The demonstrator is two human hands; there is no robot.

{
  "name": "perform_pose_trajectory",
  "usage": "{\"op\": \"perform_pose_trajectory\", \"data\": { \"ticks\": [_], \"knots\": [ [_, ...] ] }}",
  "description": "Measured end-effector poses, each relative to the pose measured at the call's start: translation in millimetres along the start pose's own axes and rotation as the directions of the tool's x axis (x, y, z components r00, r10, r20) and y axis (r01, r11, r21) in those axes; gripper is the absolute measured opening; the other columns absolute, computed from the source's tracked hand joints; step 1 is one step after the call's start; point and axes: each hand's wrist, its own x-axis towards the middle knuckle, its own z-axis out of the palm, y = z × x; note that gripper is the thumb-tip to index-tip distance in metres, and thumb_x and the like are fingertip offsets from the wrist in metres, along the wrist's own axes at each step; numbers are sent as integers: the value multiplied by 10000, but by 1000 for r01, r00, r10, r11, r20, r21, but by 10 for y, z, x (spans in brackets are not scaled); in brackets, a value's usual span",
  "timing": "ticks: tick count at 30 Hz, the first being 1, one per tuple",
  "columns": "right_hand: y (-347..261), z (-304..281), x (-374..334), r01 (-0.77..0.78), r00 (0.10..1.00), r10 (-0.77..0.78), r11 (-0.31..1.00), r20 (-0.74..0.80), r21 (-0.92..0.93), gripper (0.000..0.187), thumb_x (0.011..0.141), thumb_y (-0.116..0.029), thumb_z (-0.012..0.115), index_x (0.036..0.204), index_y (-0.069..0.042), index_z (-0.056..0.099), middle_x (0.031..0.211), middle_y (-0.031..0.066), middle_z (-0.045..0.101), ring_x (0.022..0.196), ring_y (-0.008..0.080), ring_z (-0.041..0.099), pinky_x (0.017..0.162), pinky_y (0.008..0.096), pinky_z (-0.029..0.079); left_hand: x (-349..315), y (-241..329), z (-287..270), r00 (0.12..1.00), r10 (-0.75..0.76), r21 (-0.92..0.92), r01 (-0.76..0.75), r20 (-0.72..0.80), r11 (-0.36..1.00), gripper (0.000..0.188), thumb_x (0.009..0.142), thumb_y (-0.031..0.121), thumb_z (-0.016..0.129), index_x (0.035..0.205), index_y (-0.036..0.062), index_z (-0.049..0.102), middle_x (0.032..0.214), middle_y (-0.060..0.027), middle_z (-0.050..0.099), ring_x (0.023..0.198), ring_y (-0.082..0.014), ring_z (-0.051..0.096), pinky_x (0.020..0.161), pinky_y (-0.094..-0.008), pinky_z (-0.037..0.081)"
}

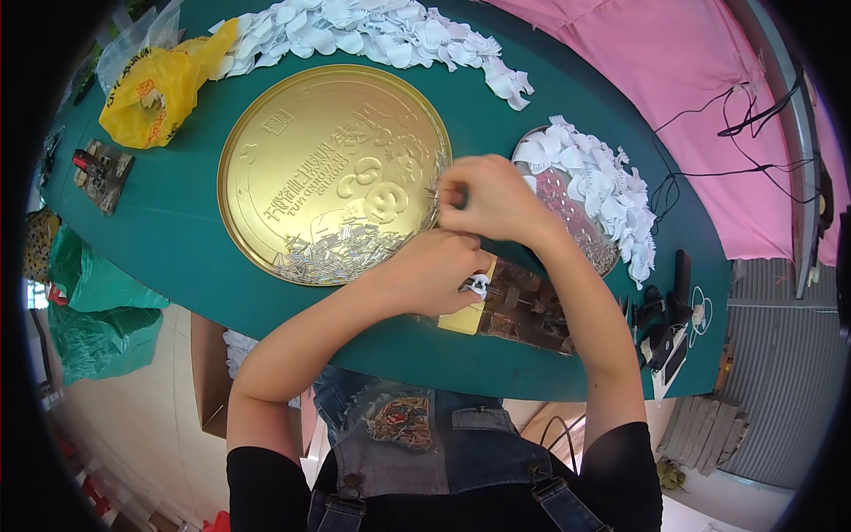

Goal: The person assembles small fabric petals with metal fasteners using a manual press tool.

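My left hand [436,271] is closed around a small white plastic piece [478,285], at the yellow end of a dark metal jig [528,306] on the table. Just beyond it, slightly blurred, my right hand [493,197] has its fingers curled together at the right rim of a round gold tray [257,168]. Whatever those fingers pinch is too small to make out. Many short silvery metal pins [332,252] lie along the tray's near side, and some more lie by its right rim, close to my right fingers.
Loose white pieces [355,31] are heaped along the table's far edge. More white pieces [612,191] cover a round tray at right. A yellow bag [155,93] and a second small jig [104,175] sit at left. Black tools and a cable [665,319] lie at the right edge.
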Motion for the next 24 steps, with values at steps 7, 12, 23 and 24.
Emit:
{"op": "perform_pose_trajectory", "data": {
  "ticks": [7,12,23,24],
  "knots": [
    [-247,-184,-1005,-223,974,224,934,28,279,131,684,-154,758,723,-63,672,691,48,637,619,212,623,581,335,486,-24,12,-16,1000,-8,-3,8,-17,1000,279,770,238,781,950,51,677,926,-108,625,955,-323,633,834,-451,511],
    [-258,-3,-1082,-204,978,206,964,4,171,117,689,-143,757,730,-69,676,718,57,658,654,252,657,592,378,499,-7,-1,-25,999,-30,-26,30,12,999,277,758,231,787,936,55,669,908,-102,613,941,-320,626,820,-444,505],
    [-276,30,-1165,-201,977,206,974,-47,107,86,724,-75,750,790,-56,698,745,65,650,661,213,658,610,336,516,14,12,-51,1000,-18,-41,19,17,999,280,778,265,776,940,57,680,919,-120,635,969,-327,640,837,-454,517],
    [-253,37,-1191,-159,981,174,976,-88,150,79,741,-69,751,806,-55,709,747,59,650,641,188,636,589,318,492,24,13,-53,1000,-10,-42,11,20,999,280,778,265,776,940,57,680,919,-120,635,969,-327,640,837,-454,517]
  ]
}}
